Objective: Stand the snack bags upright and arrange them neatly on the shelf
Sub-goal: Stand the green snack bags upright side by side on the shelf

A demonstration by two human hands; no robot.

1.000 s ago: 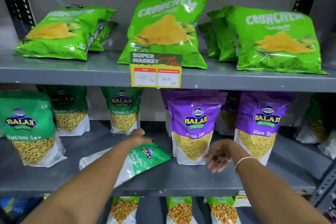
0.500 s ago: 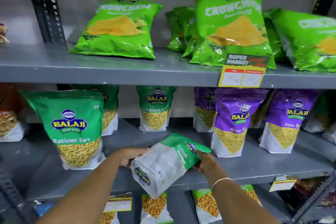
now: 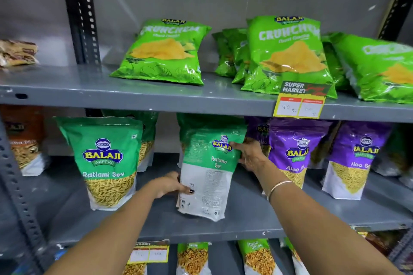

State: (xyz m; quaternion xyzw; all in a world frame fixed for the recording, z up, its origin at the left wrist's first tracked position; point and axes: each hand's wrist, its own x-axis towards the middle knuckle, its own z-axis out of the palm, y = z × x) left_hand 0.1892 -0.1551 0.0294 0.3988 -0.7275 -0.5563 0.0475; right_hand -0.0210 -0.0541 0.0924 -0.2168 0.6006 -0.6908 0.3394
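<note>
A green and white Ratlami Sev bag stands nearly upright on the middle shelf, its printed back side facing me. My left hand grips its lower left edge. My right hand holds its upper right edge. Another Ratlami Sev bag stands upright to the left, with more green bags behind both. Purple Aloo Sev bags stand upright to the right.
Green Crunchem bags lean back on the upper shelf, behind a yellow price tag. An orange bag stands at far left past the perforated upright. More snack bags fill the shelf below.
The bag was lying flat a second ago. Both hands lifted it, tilted it up and set it nearly upright on the shelf. The view shifted left.
</note>
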